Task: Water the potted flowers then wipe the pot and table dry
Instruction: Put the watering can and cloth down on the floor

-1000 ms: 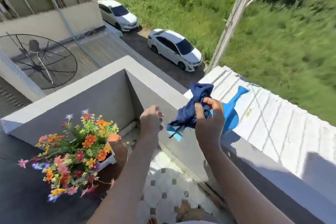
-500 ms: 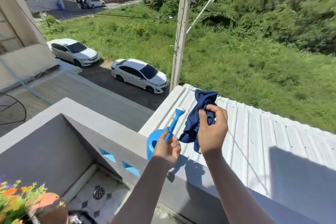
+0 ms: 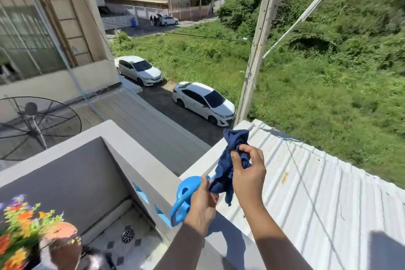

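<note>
Blue plastic watering can (image 3: pixel 186 190) sits gripped in our left hand (image 3: pixel 202 208) over the balcony wall (image 3: pixel 140 164); just beside, our right hand (image 3: pixel 248 173) pinches a dark blue cloth (image 3: pixel 228 160) that hangs below its fingertips (image 3: pixel 241 149).

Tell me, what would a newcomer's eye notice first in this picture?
Probably the two hands in the lower middle: the right hand pinches a dark blue cloth, and the left hand grips a bright blue watering can over the balcony wall. Colourful potted flowers sit at the bottom left.
</note>
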{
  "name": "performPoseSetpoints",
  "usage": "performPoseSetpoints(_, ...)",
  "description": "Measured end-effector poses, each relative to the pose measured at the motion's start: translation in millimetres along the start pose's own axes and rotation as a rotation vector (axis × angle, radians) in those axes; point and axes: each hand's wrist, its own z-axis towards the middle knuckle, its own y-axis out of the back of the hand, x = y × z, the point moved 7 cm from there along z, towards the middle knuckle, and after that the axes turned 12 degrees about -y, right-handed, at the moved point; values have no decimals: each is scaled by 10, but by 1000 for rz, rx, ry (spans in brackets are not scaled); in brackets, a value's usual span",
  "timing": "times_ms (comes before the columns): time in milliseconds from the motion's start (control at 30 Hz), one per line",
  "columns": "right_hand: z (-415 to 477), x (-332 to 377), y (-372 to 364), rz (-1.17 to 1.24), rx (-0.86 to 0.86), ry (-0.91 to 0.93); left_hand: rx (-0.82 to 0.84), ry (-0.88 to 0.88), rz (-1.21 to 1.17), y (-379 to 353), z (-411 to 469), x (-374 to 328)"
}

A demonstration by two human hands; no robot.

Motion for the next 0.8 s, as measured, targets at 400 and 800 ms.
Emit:
performPoseSetpoints(400, -186, 216, -670, 19, 223, 67, -36, -248, 354, 418, 13, -1341)
performPoseSetpoints(800, -1203, 177, -2160, -75, 520, 80, -95, -503, 957, 1521, 329, -2578)
